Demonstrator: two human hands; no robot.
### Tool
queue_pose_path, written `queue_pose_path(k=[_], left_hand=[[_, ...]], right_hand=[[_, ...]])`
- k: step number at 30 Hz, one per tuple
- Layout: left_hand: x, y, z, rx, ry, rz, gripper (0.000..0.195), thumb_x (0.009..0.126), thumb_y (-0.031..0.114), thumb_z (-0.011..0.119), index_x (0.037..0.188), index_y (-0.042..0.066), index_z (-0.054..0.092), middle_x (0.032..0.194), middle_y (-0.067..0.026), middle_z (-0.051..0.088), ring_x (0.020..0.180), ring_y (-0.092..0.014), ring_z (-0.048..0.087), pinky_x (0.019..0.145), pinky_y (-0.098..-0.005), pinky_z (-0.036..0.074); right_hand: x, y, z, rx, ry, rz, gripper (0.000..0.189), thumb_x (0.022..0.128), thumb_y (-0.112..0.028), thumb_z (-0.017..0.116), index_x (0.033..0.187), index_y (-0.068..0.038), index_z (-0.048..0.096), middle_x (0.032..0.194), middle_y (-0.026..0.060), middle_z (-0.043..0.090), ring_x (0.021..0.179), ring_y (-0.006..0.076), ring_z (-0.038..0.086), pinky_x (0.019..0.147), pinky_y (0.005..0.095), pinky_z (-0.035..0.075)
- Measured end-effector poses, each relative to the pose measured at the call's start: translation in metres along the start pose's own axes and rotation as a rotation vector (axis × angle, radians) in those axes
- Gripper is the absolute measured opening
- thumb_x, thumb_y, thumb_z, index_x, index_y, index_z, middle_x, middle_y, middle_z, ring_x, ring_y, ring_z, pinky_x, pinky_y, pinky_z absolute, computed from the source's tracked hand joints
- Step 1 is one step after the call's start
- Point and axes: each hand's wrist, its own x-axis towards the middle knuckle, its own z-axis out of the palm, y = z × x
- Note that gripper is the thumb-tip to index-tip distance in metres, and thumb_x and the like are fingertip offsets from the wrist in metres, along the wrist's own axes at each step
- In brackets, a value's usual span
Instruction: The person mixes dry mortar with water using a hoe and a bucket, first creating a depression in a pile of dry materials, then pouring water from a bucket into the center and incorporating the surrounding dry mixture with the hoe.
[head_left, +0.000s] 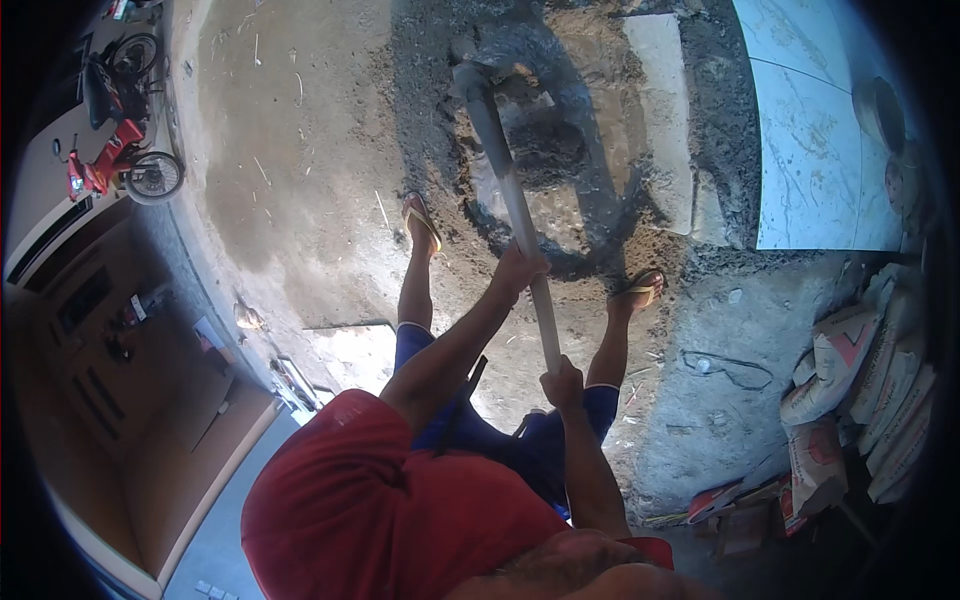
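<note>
Both of my hands grip the pale pole handle of a long-handled tool (521, 202) that looks like a hoe. My left hand (520, 268) wraps the handle about midway along it. Closer to my body, my right hand (562, 382) closes around the handle's near end. The tool's far end rests at a heap of wet, dark mortar or cement mix (540, 150) on the ground; its blade cannot be made out clearly. Watery grey-brown slurry (555, 214) lies within the heap. My feet, in yellow-strapped flip-flops (424, 223), stand apart on either side of the near edge.
A pale board or slab (660, 112) lies right of the mix, beside large marble-look tiles (802, 150) with a round container (879, 116) on them. Paper sacks (847, 352) are stacked at right. A wire loop (727, 367) lies on the floor. A red motorbike (112, 161) stands far left.
</note>
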Motion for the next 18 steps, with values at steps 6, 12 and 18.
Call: queue_pose_path(k=[6, 12, 18], left_hand=[[0.038, 0.093, -0.079, -0.060, 0.199, 0.202, 0.029, 0.073, 0.007, 0.073, 0.096, 0.003, 0.056, 0.080, -0.0079, 0.065, 0.069, -0.018, 0.064, 0.062, -0.0320, 0.052], [0.121, 0.126, -0.147, 0.053, 0.268, 0.130, 0.027, 0.072, 0.012, 0.073, 0.093, -0.004, 0.064, 0.076, -0.0119, 0.067, 0.064, -0.022, 0.066, 0.056, -0.0360, 0.053], [0.158, 0.032, -0.185, 0.131, 0.255, -0.155, 0.031, 0.073, 0.017, 0.075, 0.088, -0.008, 0.065, 0.076, -0.0162, 0.069, 0.068, -0.026, 0.070, 0.055, -0.0415, 0.056]], right_hand=[[0.071, -0.106, -0.003, 0.030, -0.057, -0.179, 0.034, 0.072, -0.018, 0.069, 0.100, -0.002, 0.059, 0.078, 0.0257, 0.067, 0.076, 0.0446, 0.067, 0.069, 0.0525, 0.053], [0.119, -0.191, 0.001, 0.020, -0.129, -0.179, 0.041, 0.072, -0.022, 0.070, 0.104, 0.000, 0.058, 0.091, 0.0271, 0.068, 0.089, 0.0432, 0.067, 0.079, 0.0510, 0.053], [0.079, -0.217, 0.014, -0.027, -0.216, -0.020, 0.040, 0.072, -0.019, 0.068, 0.105, 0.002, 0.058, 0.095, 0.0281, 0.068, 0.095, 0.0434, 0.067, 0.085, 0.0498, 0.053]])
